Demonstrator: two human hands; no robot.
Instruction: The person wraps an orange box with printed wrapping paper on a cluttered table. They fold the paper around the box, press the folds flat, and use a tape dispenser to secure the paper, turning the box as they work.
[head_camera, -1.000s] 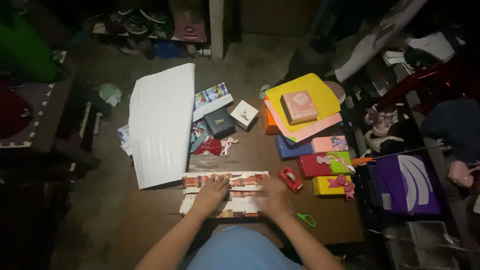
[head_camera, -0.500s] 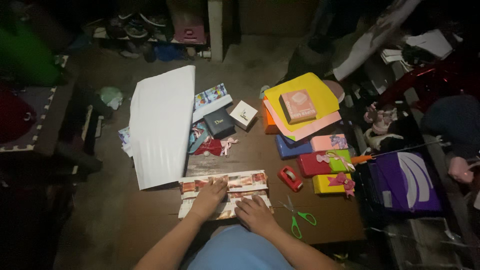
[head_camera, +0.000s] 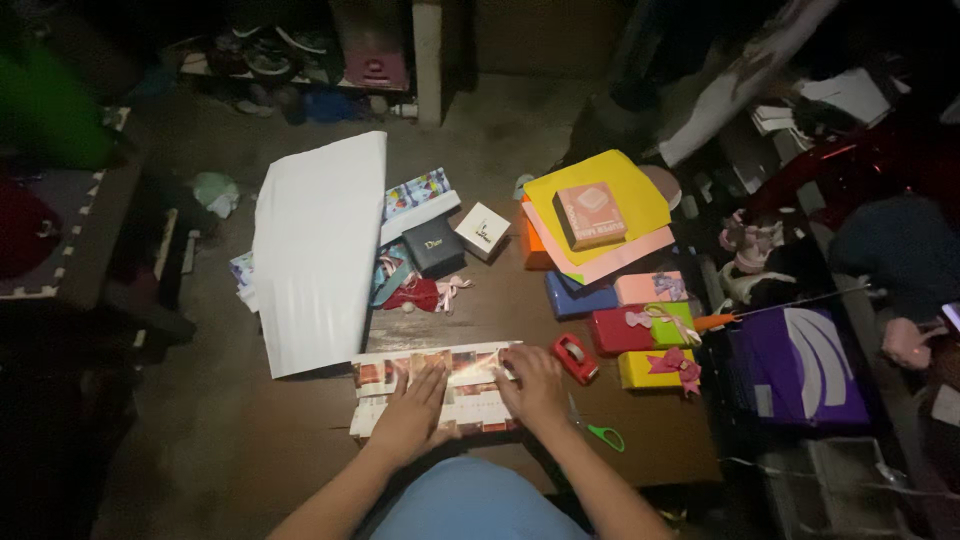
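Pressing both palms flat on the half-wrapped box (head_camera: 432, 393) at the table's near edge: my right hand (head_camera: 535, 385) has slid back beside my left hand (head_camera: 415, 412), leaving the green-handled scissors (head_camera: 598, 430) uncovered.

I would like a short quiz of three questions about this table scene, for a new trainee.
1. True or false: both hands lie on the patterned wrapped box.
2. Which thing lies just right of the right hand? A) red tape dispenser B) white paper sheet C) black box
3. What colour are the handles of the scissors?

Key: 1 true, the left hand too; 2 A; 3 green.
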